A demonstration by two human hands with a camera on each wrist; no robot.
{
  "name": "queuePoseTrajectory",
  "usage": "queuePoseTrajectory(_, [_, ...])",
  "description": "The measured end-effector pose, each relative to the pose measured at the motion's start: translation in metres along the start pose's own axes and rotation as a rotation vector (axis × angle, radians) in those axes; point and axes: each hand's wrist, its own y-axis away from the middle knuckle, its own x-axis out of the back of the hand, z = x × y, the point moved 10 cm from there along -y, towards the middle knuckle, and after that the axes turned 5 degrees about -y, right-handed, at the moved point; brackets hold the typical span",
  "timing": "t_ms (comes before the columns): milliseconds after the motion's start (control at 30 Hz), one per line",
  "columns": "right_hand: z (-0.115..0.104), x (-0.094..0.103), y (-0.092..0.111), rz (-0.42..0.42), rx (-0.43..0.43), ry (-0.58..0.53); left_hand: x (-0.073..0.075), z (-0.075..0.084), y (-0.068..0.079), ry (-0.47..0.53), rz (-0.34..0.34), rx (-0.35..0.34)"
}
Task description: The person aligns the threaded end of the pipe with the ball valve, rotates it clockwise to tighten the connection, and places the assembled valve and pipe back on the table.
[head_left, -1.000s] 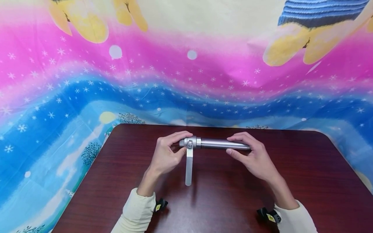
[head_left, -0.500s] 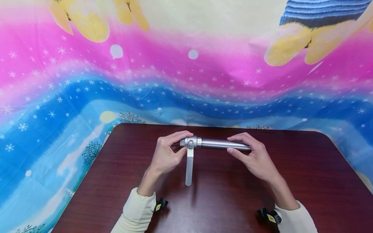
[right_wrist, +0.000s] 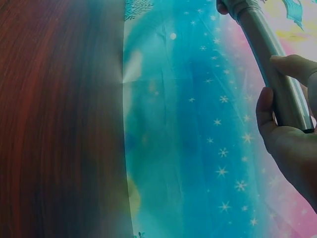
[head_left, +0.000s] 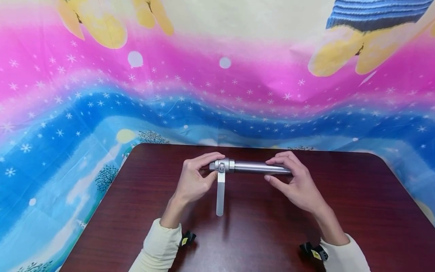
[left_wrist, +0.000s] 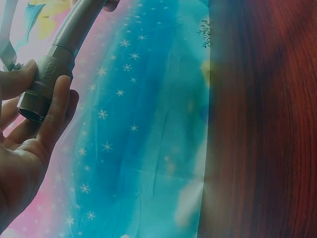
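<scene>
A silver ball valve [head_left: 222, 164] joins end to end with a smooth metal pipe [head_left: 249, 167], held level over the far half of the table. Its flat lever handle [head_left: 220, 194] points toward me. My left hand [head_left: 192, 182] pinches the valve body between thumb and fingers; in the left wrist view the valve's hollow hex end [left_wrist: 33, 105] faces out below the fingers. At the other end, my right hand [head_left: 300, 185] holds the pipe, thumb on the near side and fingers over the top. The right wrist view shows the thumb and fingers around the pipe [right_wrist: 270, 54] near its end.
The dark reddish wooden table [head_left: 258, 226] has rounded far corners. Behind it hangs a printed cloth [head_left: 217, 94] with snowflakes in pink and blue. Black wrist-worn devices [head_left: 187, 239] show at both cream sleeves [head_left: 159, 245].
My right fingers have shifted slightly on the pipe, one lifting a little higher. The left hand, valve and lever stay almost where they were.
</scene>
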Motion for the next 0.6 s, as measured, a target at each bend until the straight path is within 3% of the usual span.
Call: queuePoseTrajectory(600, [0.0029, -0.0022, 0.0001, -0.021, -0.069, 0.010, 0.0021, 0.0019, -0.0011, -0.014, 0.003, -0.004])
